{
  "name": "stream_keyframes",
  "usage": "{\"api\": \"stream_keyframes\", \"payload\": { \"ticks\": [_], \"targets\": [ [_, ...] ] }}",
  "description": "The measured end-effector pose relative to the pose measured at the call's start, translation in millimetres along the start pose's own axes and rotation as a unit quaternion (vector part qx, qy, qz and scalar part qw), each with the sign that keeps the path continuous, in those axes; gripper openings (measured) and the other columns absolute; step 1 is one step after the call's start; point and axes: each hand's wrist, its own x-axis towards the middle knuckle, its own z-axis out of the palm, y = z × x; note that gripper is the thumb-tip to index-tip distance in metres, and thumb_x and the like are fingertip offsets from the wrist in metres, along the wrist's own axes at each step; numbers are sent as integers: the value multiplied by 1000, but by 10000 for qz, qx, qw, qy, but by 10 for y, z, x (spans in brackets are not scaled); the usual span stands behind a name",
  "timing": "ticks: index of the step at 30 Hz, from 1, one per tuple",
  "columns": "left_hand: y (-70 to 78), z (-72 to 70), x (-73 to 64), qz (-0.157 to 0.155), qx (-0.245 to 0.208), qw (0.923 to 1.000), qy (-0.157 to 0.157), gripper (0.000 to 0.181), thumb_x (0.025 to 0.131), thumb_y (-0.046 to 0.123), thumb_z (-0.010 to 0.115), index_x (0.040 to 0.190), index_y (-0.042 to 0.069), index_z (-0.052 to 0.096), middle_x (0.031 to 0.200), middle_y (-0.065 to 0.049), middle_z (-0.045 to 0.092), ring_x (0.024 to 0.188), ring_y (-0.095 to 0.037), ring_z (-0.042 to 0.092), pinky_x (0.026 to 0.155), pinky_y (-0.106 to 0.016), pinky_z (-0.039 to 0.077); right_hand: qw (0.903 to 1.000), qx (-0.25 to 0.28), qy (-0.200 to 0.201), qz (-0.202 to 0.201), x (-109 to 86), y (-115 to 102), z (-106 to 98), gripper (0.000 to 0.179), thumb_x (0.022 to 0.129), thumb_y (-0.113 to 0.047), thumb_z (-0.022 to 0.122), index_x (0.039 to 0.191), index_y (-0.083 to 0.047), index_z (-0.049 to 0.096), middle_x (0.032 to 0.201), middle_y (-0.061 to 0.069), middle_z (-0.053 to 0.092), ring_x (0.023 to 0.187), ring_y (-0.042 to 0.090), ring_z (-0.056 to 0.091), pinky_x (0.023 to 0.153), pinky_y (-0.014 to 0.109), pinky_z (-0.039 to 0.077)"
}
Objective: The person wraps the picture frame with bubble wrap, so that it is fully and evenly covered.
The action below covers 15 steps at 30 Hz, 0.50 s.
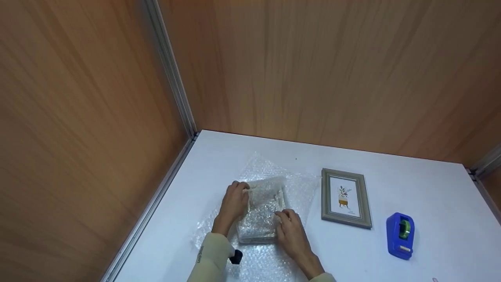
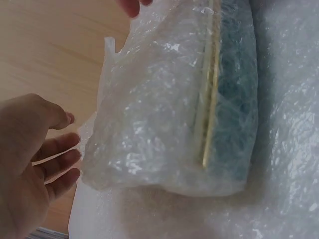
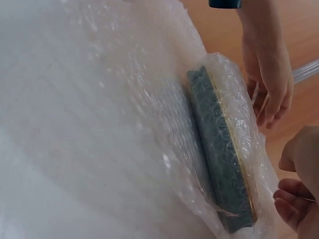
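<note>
A flat rectangular piece, apparently a picture frame (image 1: 258, 239), lies under bubble wrap (image 1: 270, 264) on the white table. Through the plastic, its gold-coloured edge (image 2: 212, 99) and blue-green side (image 3: 214, 134) show. At the package's upper left, my left hand (image 1: 233, 201) pinches the edge of the folded wrap. My right hand (image 1: 292, 235) has curled fingers at the right edge and pinches the wrap there. Both wrist views show the fingers close against the plastic's edge, with the exact contact partly hidden.
To the right lies a grey-framed picture (image 1: 346, 224) with a plant print. Farther right stands a blue tape dispenser (image 1: 399, 246) with a green roll. Wood-grain panels (image 1: 313, 70) border the table (image 1: 430, 184) at the back and left.
</note>
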Motion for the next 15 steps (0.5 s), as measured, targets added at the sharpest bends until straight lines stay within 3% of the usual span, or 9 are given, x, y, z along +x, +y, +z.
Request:
{"api": "stream_keyframes", "payload": {
  "ticks": [4,7,15],
  "targets": [
    [-21,-27,-33,-767,-158,9968,149,22,90,14,56,112,9,58,106,-6,53,101,-23,52,84,-37,46,9981,410,141,436,22,50,-17,37,86,-8,59,123,-8,54,115,5,49,108,22,49,88,36,47],
    [-32,-43,-58,-1312,-366,9907,49,26,90,17,57,113,6,56,104,-8,53,98,-24,54,81,-38,47,9935,797,97,808,37,91,-30,41,87,-12,61,125,-3,50,118,12,49,112,29,48,91,43,44],
    [-49,-70,-147,-1893,-654,9779,-607,40,88,23,57,117,-5,53,100,-15,56,91,-28,57,77,-42,48,9800,1316,-333,1453,68,211,-52,47,92,-21,55,131,1,43,122,18,47,111,32,48,90,47,43]
  ]
}}
